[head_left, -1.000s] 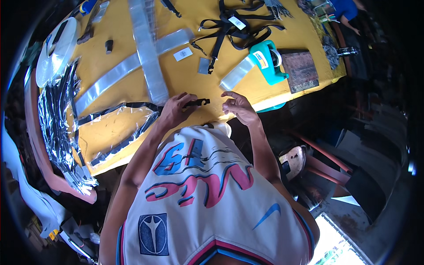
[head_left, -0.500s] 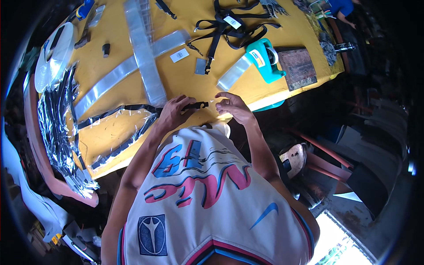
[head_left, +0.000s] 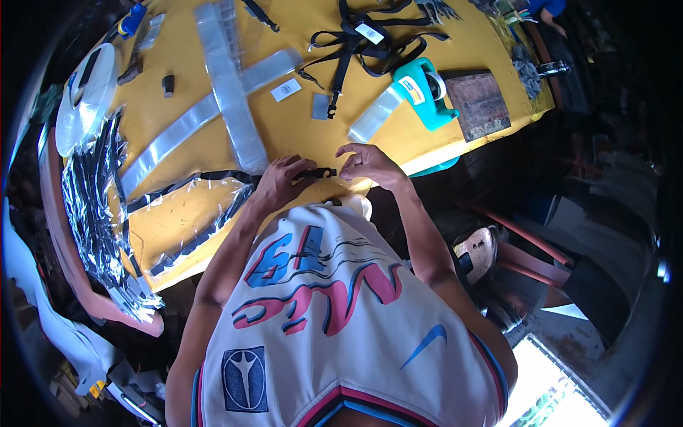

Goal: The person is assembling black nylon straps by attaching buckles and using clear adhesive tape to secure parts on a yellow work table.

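A black strap with a plastic hook at its end lies in my left hand, whose fingers are closed around it at the table's near edge. The hook sticks out to the right. My right hand is just beyond the hook's tip, index finger raised and curved, thumb and another finger pinched together. What that pinch holds, if anything, is too small to make out. Leftward from my left hand, black straps in clear plastic sleeves stretch over the yellow tabletop.
Clear plastic strips cross on the table, beside a white label. A green tape dispenser and a dark flat plate lie right. Black strap harness lies beyond. A white roll and shiny sleeves are left.
My right hand has moved slightly left, bringing its fingertips up close to the hook. My left hand keeps its hold on the strap. The view has shifted a little.
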Tool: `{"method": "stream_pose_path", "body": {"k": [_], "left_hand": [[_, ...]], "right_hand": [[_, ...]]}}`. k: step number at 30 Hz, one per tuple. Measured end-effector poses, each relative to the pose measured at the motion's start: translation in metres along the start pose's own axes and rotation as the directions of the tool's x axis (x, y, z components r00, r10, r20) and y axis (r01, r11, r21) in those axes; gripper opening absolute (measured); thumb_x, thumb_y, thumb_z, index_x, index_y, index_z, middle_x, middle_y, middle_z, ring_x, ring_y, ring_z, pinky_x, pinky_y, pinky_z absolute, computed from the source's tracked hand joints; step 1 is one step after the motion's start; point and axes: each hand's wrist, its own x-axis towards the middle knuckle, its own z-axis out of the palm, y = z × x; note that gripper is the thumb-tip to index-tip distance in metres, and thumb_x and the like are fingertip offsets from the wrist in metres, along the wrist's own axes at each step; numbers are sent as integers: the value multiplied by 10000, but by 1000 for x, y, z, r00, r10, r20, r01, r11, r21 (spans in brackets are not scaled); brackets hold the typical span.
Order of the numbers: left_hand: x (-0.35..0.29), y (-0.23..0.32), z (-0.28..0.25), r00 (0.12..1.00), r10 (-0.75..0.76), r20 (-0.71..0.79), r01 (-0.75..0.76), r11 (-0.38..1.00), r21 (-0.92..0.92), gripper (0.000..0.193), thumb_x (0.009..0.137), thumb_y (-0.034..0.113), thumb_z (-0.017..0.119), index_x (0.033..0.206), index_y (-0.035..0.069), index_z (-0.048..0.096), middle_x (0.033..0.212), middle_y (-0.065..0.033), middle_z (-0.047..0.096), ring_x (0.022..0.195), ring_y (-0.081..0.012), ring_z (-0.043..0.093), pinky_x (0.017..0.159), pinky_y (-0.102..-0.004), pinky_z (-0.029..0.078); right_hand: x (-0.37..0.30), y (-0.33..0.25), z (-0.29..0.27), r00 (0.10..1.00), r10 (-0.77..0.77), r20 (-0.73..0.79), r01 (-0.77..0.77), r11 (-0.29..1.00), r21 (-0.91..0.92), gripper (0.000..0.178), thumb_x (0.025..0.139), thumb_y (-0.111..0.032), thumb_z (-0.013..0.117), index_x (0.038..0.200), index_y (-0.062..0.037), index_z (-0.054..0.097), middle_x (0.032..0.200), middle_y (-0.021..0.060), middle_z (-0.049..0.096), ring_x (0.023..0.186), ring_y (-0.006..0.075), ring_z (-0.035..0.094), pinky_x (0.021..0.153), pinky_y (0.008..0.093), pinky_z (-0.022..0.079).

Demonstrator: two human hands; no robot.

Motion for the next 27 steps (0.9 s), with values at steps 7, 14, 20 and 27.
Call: {"method": "stream_pose_path", "body": {"k": [7,14,20,27], "left_hand": [[1,3,-2,1000,18,22,-19,1000,6,252,792,115,776,1002,25,669,903,-142,669,838,-344,660,731,-418,525],[6,10,-13,997,1,83,-2,1000,11,285,781,180,783,1007,40,679,934,-124,686,929,-333,648,890,-442,473],[-3,-31,-19,972,-48,231,32,997,72,267,844,207,696,1066,59,689,1082,-153,664,1148,-332,564,1021,-435,405],[3,-19,-24,916,-247,317,247,968,39,251,894,209,643,1100,78,705,1141,-140,663,1196,-312,547,1034,-414,417]], "right_hand": [[11,-5,8,1000,-9,29,13,990,-137,478,790,-37,778,1223,16,585,891,144,732,848,160,710,821,263,525],[19,-10,13,996,13,86,10,968,-253,494,783,-66,791,1227,11,587,894,153,741,842,175,711,812,276,509],[21,-13,8,995,24,97,1,969,-247,508,784,-68,792,1236,16,579,886,142,731,820,164,704,767,264,506],[37,-9,21,989,44,139,-9,970,-243,511,781,-38,788,1240,17,570,896,141,735,827,148,702,777,271,504]]}}
